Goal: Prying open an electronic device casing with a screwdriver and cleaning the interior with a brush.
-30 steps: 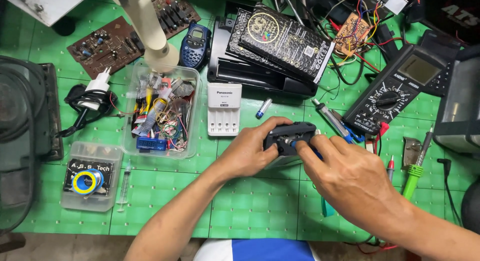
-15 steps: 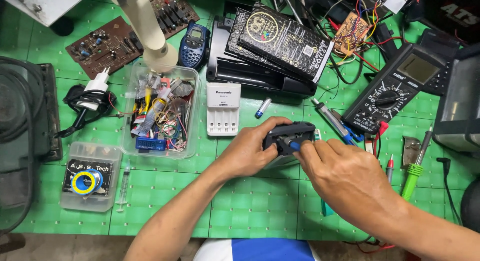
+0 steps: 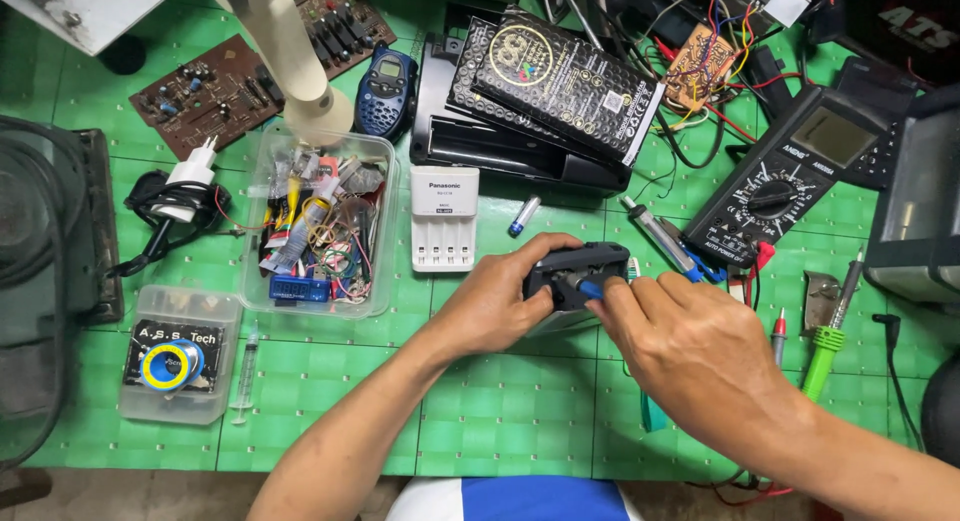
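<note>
Black plastic: small box, left hand fingers clamped on it.
Blue tool: right hand fingers pinch it.
Table: green squares.

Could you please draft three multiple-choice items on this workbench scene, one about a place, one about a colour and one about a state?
1. Where does the white battery charger lie?
A. just right of the clear parts tub
B. on top of the multimeter
C. next to the syringe

2. What colour is the screwdriver handle at the right of the mat?
A. red
B. green
C. white

3. What is the left hand doing?
A. resting flat on the mat
B. gripping the small black device
C. reaching into the tub

Answers:
1 A, the charger sits beside the tub's right wall.
2 B, the screwdriver handle is bright green.
3 B, its fingers wrap the device while the right hand works on it with a blue-tipped tool.
</note>
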